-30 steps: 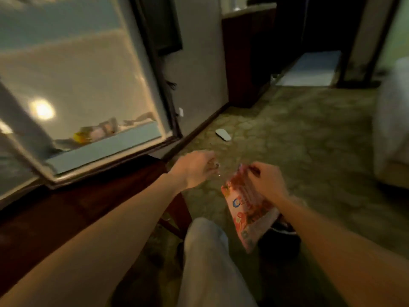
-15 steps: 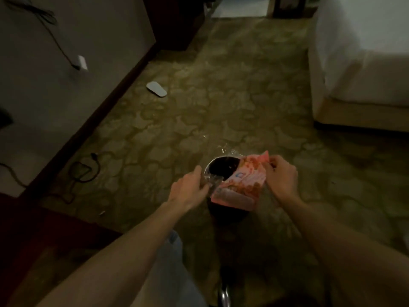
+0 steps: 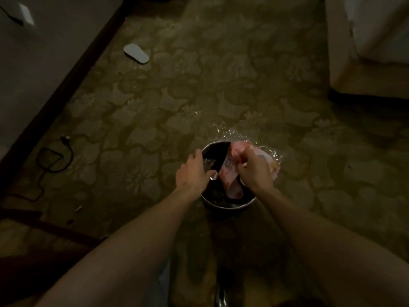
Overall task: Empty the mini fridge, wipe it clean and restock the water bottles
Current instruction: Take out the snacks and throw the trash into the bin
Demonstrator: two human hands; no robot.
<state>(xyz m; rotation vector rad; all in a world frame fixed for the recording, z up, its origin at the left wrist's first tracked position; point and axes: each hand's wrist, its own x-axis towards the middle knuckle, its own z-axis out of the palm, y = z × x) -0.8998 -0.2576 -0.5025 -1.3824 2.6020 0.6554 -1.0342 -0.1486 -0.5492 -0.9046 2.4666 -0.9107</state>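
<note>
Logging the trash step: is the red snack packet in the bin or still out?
Partly in. The red snack packet dips below the bin rim, its top still gripped by the right hand.

Dim light. Floor covered by patterned carpet; grey wall edged by dark skirting; white bed seen upper right.

Glossy metal-rimmed bin, crinkly shiny plastic snack packet, clear film liner perhaps, matt patterned carpet.
</note>
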